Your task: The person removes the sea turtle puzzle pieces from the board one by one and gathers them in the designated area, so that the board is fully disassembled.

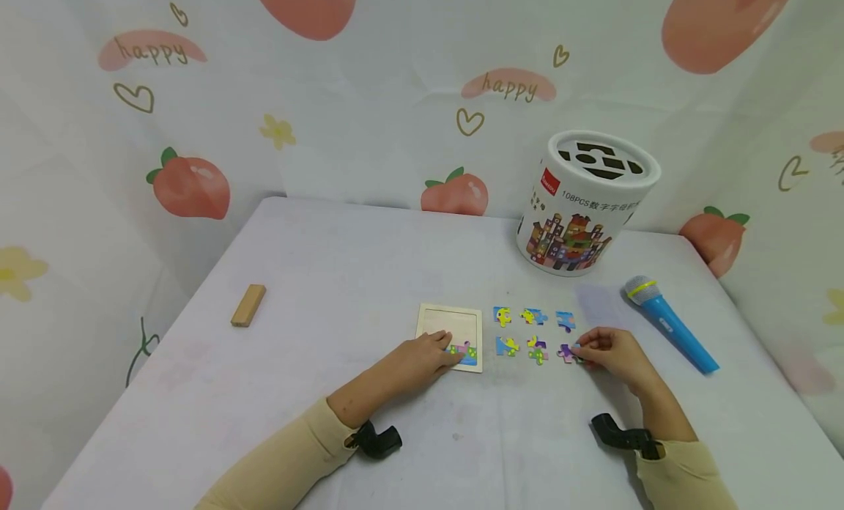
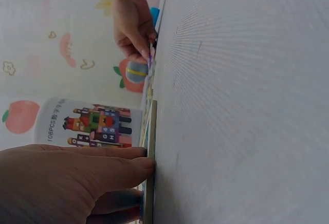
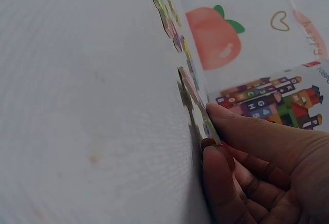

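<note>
My left hand [image 1: 420, 362] rests on a small wooden puzzle tray [image 1: 479, 327], its fingers extended over the left and lower part. Joined jigsaw pieces [image 1: 469, 355] in blue, green and pink fill the tray's lower part; my fingers hide some of them. To the right, my right hand [image 1: 616, 354] pinches a purple jigsaw piece [image 3: 190, 86] between thumb and fingers. That piece is tilted, partly raised off the cloth in the right wrist view. Between the tray and this hand, several loose pieces [image 1: 508, 346] lie in two rows.
A white block bucket [image 1: 570, 202] stands at the back right. Right of my right hand lies a blue toy microphone [image 1: 679, 334]. A wooden block [image 1: 248, 305] is far left on the white tablecloth [image 1: 330, 275]. Patterned fabric hangs behind the table.
</note>
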A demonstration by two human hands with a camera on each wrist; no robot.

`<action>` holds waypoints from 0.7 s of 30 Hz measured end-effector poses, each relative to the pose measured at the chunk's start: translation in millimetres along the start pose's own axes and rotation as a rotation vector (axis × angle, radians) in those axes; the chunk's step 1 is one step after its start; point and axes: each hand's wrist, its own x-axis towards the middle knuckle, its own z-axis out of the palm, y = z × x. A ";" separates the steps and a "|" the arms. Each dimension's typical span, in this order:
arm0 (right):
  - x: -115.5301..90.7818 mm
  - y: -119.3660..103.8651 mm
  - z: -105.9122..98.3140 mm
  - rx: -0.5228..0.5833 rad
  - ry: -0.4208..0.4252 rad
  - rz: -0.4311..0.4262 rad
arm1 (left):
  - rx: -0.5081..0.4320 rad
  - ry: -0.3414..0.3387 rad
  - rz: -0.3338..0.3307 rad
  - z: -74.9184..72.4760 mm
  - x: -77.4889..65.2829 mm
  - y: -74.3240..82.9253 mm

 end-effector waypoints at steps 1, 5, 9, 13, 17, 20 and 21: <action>0.2 0.4 0.1 -0.001 0.001 0.001 | 0.003 -0.001 -0.001 0.1 0.0 0.0; 0.2 0.8 0.2 -0.002 0.003 0.003 | 0.003 -0.007 -0.009 1.4 0.4 -0.2; -0.4 0.3 -0.2 -0.007 -0.001 0.006 | -0.002 -0.016 -0.015 2.2 0.7 -0.4; -0.7 -0.9 -0.1 -0.006 -0.008 0.016 | -0.009 -0.019 -0.019 2.4 0.6 -0.4; -1.3 -3.3 0.6 -0.031 0.003 0.025 | -0.010 -0.023 -0.018 2.1 0.6 -0.2; -1.8 -5.1 1.1 -0.071 0.023 0.026 | 0.002 -0.023 -0.014 2.1 0.5 -0.3; -1.9 -5.6 1.2 -0.082 0.028 0.029 | 0.005 -0.021 -0.013 2.0 0.4 -0.4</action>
